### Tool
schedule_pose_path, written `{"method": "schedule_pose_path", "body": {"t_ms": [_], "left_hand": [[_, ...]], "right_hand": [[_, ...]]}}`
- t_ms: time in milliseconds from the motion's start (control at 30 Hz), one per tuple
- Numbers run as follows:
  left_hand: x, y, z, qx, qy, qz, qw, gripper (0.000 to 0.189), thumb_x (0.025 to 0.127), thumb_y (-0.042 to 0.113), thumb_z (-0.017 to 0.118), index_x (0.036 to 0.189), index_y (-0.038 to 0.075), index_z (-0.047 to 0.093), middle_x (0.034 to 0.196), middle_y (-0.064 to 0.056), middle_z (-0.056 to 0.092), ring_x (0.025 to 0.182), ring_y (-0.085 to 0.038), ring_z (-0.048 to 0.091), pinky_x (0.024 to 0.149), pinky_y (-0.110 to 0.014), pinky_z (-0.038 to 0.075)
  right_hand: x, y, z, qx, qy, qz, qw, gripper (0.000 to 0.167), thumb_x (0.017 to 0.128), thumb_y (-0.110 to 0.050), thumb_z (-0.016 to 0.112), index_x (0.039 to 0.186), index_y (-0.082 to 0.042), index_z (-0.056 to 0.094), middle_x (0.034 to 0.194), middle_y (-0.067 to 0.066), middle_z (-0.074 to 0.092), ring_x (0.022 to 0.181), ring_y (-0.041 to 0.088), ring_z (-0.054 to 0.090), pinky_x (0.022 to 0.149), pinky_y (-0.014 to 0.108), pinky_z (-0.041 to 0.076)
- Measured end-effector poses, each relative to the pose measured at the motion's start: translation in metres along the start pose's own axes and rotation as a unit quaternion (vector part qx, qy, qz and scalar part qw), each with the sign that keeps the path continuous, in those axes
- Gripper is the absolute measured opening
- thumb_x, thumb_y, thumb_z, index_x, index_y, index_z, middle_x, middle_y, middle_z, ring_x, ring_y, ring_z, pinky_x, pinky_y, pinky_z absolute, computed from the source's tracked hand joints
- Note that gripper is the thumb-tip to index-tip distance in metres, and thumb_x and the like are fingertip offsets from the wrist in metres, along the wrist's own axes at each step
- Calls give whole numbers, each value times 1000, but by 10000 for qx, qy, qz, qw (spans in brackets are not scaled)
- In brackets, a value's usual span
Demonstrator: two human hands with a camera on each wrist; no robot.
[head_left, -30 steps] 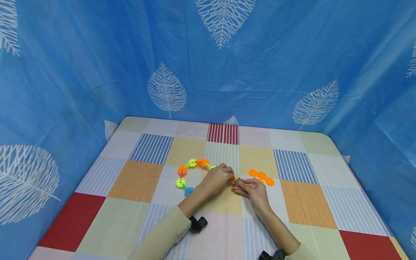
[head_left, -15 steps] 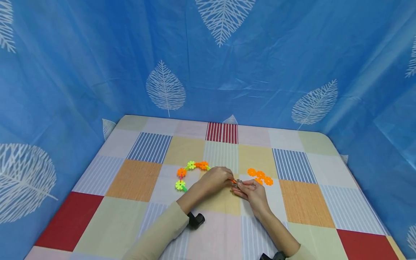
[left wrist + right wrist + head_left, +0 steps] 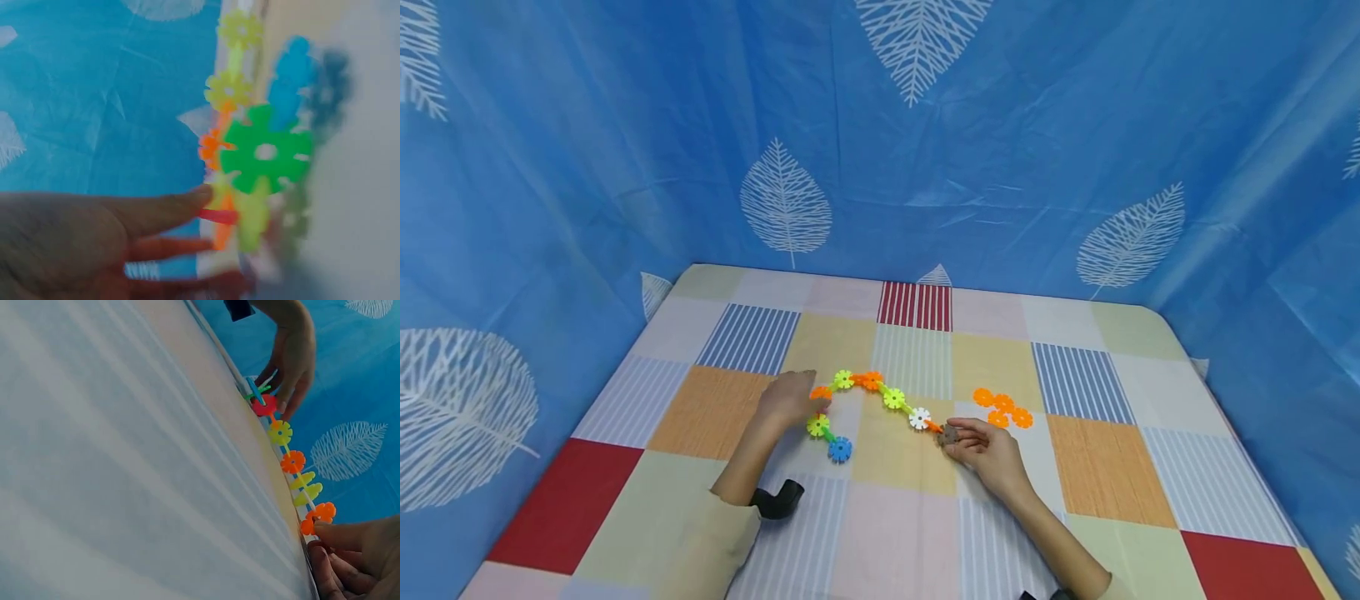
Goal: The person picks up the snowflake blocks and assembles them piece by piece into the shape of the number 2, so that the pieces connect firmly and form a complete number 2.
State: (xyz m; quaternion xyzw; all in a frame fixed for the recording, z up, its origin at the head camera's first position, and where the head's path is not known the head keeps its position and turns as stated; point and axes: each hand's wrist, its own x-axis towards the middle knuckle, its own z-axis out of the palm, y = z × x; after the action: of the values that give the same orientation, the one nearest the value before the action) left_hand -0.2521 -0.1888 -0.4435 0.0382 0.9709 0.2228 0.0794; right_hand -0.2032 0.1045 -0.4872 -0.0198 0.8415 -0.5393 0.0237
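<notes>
A chain of linked snowflake discs curves across the patchwork cloth, with a white disc [image 3: 920,419] toward its right and a blue disc [image 3: 840,450] at its left end. My right hand [image 3: 992,457] pinches the brown disc [image 3: 949,435] at the right end between thumb and fingers. Over the chain's left part, my left hand [image 3: 790,398] reaches to the orange disc [image 3: 822,393], its thumb and fingers extended. In the left wrist view, the thumb is right beside a pink disc [image 3: 219,216], below a large green disc [image 3: 250,164]. That view is blurred.
Several loose orange discs [image 3: 1002,402] lie flat beyond my right hand. The patchwork cloth [image 3: 895,533] covers the table, and a blue leaf-print curtain [image 3: 985,208] rises behind and at both sides.
My left hand has let go near the chain's right end and moved left to its far side, uncovering the middle discs. The right hand still pinches the brown disc, slightly lower.
</notes>
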Motion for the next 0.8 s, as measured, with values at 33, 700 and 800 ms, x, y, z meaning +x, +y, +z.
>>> {"method": "schedule_pose_path", "body": {"t_ms": [33, 700, 800], "left_hand": [[0, -4, 0, -127, -143, 27, 9998, 49, 85, 20, 66, 126, -4, 52, 119, -23, 56, 107, -38, 53, 83, -49, 46], [84, 15, 35, -1478, -5, 1353, 9797, 25, 91, 10, 57, 115, 7, 64, 113, -9, 62, 99, -26, 58, 87, -37, 47], [93, 23, 40, -1583, -7, 1514, 9757, 28, 92, 14, 56, 119, 7, 62, 112, -11, 62, 98, -26, 58, 86, -36, 47]], "right_hand": [[-1, -4, 0, -57, -29, -120, 9999, 36, 73, 0, 75, 107, 2, 66, 89, 13, 66, 73, 18, 62, 63, 20, 50], [-10, 15, 23, -729, -83, -1396, 9875, 31, 67, -18, 82, 94, -16, 67, 75, -10, 64, 63, 7, 53, 56, 21, 44], [-11, 13, 25, -779, -323, -1530, 9846, 30, 70, -25, 80, 97, -19, 67, 85, -12, 66, 71, 8, 56, 62, 23, 45]]}}
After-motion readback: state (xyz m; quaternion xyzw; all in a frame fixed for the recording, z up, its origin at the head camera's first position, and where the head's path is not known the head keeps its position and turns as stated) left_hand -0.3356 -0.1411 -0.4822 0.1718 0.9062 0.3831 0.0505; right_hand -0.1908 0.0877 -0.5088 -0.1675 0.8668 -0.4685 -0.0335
